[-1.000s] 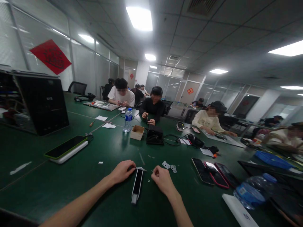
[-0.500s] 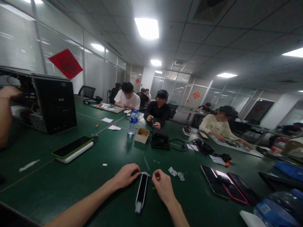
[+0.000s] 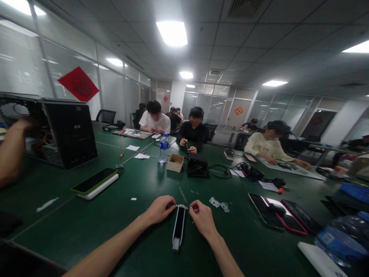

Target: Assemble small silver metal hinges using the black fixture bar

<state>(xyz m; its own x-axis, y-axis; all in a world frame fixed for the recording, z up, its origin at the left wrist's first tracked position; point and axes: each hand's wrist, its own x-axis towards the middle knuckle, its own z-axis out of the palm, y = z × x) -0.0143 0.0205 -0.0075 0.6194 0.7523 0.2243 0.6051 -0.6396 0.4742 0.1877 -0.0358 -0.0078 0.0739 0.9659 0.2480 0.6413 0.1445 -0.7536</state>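
Observation:
A long narrow device (image 3: 179, 225) with a black top and a pale frame lies on the green table (image 3: 138, 246) in front of me. At its far end, my left hand (image 3: 162, 209) is closed, thumb and forefinger pinched at the left corner. My right hand (image 3: 203, 218) is closed in a pinch just off the right corner; whatever its fingertips hold is too small to make out. Beyond that hand lie thin, pale plates with holes (image 3: 219, 204).
Another person's arm (image 3: 13, 150) reaches into an open computer case (image 3: 69, 132) at left. Near it lies a green-edged phone (image 3: 95, 181). Ahead stand a water bottle (image 3: 163, 148) and small cardboard box (image 3: 175, 163). Several phones (image 3: 266, 209) and a large bottle (image 3: 343, 238) are at right.
The whole view has shifted slightly. My right fingertips look a little further from the device's end, with the hand still pinched. The other person's hand at left has gone deeper into the computer case.

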